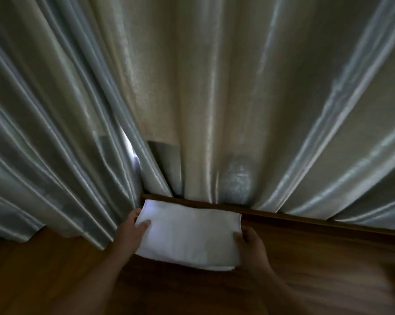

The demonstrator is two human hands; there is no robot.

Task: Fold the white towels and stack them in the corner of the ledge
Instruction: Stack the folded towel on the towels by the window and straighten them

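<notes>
At the back edge of the wooden ledge [305, 258], close to its left corner, a folded white towel [187, 235] lies flat between your two hands. Your left hand [133, 228] grips the towel's left edge, thumb on top and fingers curled beneath. Your right hand [251, 244] pinches the right edge the same way. Pale, shiny curtains [214, 87] hang in folds behind the ledge, their hems brushing its raised back rail [305, 218].

Shiny pleated curtains [214, 87] – hang at back
</notes>
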